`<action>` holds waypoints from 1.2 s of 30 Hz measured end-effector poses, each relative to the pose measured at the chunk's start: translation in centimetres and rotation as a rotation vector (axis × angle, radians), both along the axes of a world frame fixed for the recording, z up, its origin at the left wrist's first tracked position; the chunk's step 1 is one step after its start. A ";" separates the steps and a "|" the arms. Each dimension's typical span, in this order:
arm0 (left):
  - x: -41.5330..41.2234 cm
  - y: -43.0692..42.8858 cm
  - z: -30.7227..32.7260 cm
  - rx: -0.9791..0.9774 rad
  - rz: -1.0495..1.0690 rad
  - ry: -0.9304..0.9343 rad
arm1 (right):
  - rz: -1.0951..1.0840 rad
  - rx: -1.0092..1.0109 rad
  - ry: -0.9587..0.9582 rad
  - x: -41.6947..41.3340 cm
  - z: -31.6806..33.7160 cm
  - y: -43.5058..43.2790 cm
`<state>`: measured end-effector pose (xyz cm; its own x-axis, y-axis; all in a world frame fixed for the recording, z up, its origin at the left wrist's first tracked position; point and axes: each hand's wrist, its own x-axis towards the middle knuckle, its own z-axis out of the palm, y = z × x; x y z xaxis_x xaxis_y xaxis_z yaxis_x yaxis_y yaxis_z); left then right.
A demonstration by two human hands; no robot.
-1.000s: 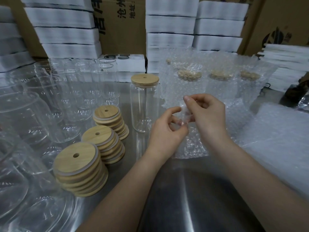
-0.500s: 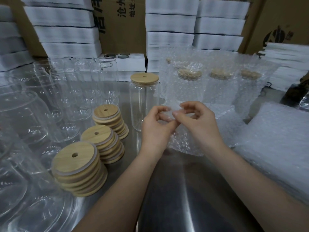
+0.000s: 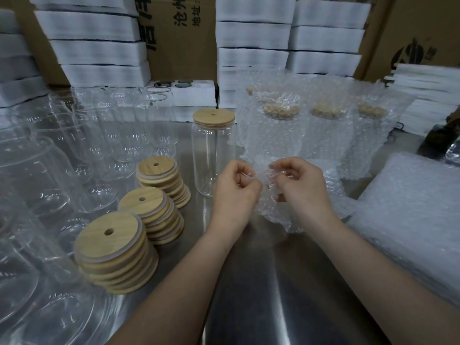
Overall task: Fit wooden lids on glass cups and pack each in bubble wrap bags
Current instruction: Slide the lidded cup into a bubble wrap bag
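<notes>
White foam trays (image 3: 94, 28) stack before printed cardboard boxes (image 3: 179, 53); steel table (image 3: 261, 307) below; a dark, perhaps metallic object (image 3: 439, 143) far right.

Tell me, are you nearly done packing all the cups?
Not nearly: wrapped cups with lids stand at the back. The left hand and right hand pinch a bubble wrap bag, likely for the lidded cup waiting beside them. Many bare cups and three stacks of lids wait on the left.
</notes>
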<state>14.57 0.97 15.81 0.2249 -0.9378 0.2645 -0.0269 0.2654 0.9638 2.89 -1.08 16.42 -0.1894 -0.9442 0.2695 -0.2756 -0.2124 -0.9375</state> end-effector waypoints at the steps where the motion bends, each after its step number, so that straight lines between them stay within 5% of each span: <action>1: 0.1 0.0 -0.1 -0.015 0.040 -0.032 | -0.018 -0.041 0.054 0.0 0.0 0.0; 11: 0.5 0.4 0.0 -0.066 0.339 -0.344 | -0.248 -0.320 0.447 -1.1 1.3 0.7; 26: -0.4 1.5 0.8 -0.475 0.176 -0.778 | -0.239 -0.260 0.384 -2.0 1.9 0.4; 36: -0.5 0.8 0.2 0.021 0.120 -0.764 | -0.100 -0.197 0.293 -1.6 2.4 0.7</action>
